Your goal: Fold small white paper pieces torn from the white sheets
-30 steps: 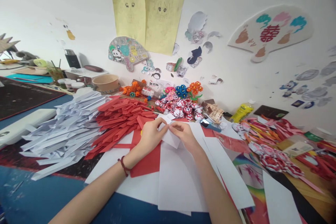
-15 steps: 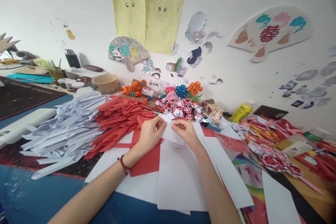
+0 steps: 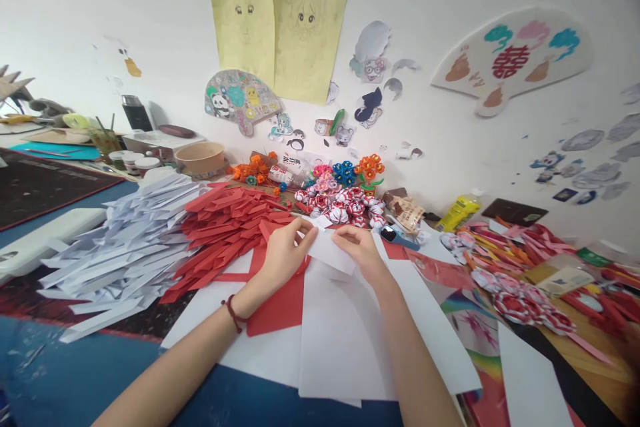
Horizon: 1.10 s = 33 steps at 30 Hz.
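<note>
Both my hands pinch a small piece of white paper (image 3: 331,252) in front of me, above the stacked sheets. My left hand (image 3: 287,250), with a dark red bracelet at the wrist, grips its left edge between thumb and fingers. On the opposite edge, my right hand (image 3: 363,252) is closed with its fingertips against the paper. Larger white sheets (image 3: 345,340) lie beneath, and a red sheet (image 3: 275,310) sits under my left forearm. A heap of folded red paper strips (image 3: 225,227) is just left of my left hand.
Folded white paper strips (image 3: 125,240) are piled at the left. Red-and-white paper flowers (image 3: 345,207) stand behind my hands near the wall, beside a smartwatch (image 3: 390,233). More flowers and coloured strips (image 3: 520,247) fill the right, near a yellow bottle (image 3: 459,212). A round tub (image 3: 201,159) stands back left.
My right hand has shifted slightly to the right along the paper, and the paper's face between the hands shows wider. My left hand has barely moved.
</note>
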Tool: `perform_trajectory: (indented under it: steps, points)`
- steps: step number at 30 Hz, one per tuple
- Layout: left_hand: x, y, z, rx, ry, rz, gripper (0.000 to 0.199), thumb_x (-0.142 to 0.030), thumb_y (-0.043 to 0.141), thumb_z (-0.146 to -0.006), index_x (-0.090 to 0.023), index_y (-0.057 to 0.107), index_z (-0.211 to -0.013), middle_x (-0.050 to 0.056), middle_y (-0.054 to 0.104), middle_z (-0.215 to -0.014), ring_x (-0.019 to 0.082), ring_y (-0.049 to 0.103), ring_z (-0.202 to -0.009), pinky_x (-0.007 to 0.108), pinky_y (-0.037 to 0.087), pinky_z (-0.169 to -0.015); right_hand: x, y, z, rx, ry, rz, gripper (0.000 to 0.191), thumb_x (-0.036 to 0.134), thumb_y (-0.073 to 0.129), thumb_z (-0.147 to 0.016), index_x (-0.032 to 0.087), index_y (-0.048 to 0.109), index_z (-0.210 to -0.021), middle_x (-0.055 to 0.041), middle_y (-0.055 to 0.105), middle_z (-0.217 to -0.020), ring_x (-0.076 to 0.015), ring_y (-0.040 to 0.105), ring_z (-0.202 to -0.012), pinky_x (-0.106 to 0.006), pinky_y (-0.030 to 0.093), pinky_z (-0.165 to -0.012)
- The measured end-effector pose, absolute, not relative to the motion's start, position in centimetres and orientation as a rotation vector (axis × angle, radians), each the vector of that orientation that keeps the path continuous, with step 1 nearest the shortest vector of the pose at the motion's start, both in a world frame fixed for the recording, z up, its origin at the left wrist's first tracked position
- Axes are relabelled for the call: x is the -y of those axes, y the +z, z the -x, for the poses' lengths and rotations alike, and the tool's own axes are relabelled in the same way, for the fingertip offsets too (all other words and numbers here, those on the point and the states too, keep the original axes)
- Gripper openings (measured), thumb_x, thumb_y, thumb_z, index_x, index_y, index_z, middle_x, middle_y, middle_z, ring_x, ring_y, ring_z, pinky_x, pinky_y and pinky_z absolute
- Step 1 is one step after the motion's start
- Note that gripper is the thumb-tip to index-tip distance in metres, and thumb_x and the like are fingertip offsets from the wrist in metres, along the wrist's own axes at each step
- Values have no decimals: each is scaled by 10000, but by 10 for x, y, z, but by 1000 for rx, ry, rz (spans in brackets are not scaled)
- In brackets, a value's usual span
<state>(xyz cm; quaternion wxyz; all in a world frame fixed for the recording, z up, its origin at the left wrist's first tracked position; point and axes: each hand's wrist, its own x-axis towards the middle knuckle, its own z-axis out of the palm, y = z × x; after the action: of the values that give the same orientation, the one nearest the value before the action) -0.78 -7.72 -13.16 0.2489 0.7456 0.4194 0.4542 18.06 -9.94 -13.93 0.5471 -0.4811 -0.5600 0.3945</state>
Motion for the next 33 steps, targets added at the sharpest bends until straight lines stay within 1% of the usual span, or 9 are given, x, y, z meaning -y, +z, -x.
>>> perform_trajectory:
  steps: [7, 9, 12, 14, 17, 22, 28, 33]
  points:
    - [76, -136, 6, -1091, 1165, -2063, 230, -339, 473, -882, -181, 622, -807, 1, 656, -724, 116, 569, -639, 203, 369, -580, 98, -144, -177, 1434, 1020, 1100, 208, 383, 698, -736, 183, 671, -784, -12, 652, -800, -162, 579, -750, -265, 427, -700]
    - [77, -136, 5, -1089, 1148, -2073, 262, -362, 469, -880, -174, 630, -793, -4, 623, -672, 110, 525, -595, 205, 339, -551, 98, -145, -176, 1457, 1037, 1097, 215, 395, 693, -740, 185, 671, -784, -13, 650, -790, -162, 578, -739, -264, 428, -691]
    - [80, -133, 5, -1086, 1115, -2107, 303, -397, 470, -874, -166, 641, -779, -27, 515, -565, 100, 421, -524, 212, 276, -510, 99, -145, -174, 1465, 1053, 1086, 205, 392, 678, -758, 192, 669, -805, -13, 648, -793, -158, 577, -738, -257, 425, -679]
    - [82, -131, 4, -1067, 1112, -2107, 312, -399, 461, -874, -161, 646, -793, -30, 495, -560, 98, 395, -519, 214, 266, -508, 101, -143, -172, 1460, 1057, 1081, 205, 394, 678, -758, 196, 667, -810, -10, 646, -793, -156, 575, -730, -252, 421, -667]
    - [86, -129, 4, -1043, 1144, -2088, 305, -373, 445, -877, -155, 639, -787, -18, 536, -609, 101, 431, -552, 208, 293, -532, 103, -140, -171, 1483, 1084, 1089, 235, 423, 668, -760, 188, 663, -773, -8, 636, -763, -154, 565, -702, -251, 417, -643]
    - [85, -128, 6, -1100, 1226, -2053, 300, -363, 463, -866, -150, 610, -714, -23, 523, -583, 93, 426, -539, 204, 294, -526, 106, -132, -174, 1513, 1066, 1106, 257, 431, 674, -754, 179, 649, -712, -1, 617, -701, -149, 547, -652, -254, 410, -607]
    - [81, -128, 10, -1107, 1361, -1910, 303, -389, 484, -865, -145, 615, -742, -13, 581, -629, 96, 492, -578, 188, 350, -537, 107, -130, -188, 1468, 1004, 1116, 241, 412, 697, -737, 176, 659, -705, -9, 632, -693, -151, 556, -649, -270, 422, -622]
    - [80, -128, 10, -1115, 1379, -1842, 316, -415, 489, -859, -144, 617, -760, -9, 593, -638, 99, 518, -581, 182, 363, -525, 103, -135, -195, 1437, 932, 1149, 287, 448, 716, -709, 173, 643, -676, -10, 619, -642, -149, 549, -615, -276, 432, -609]
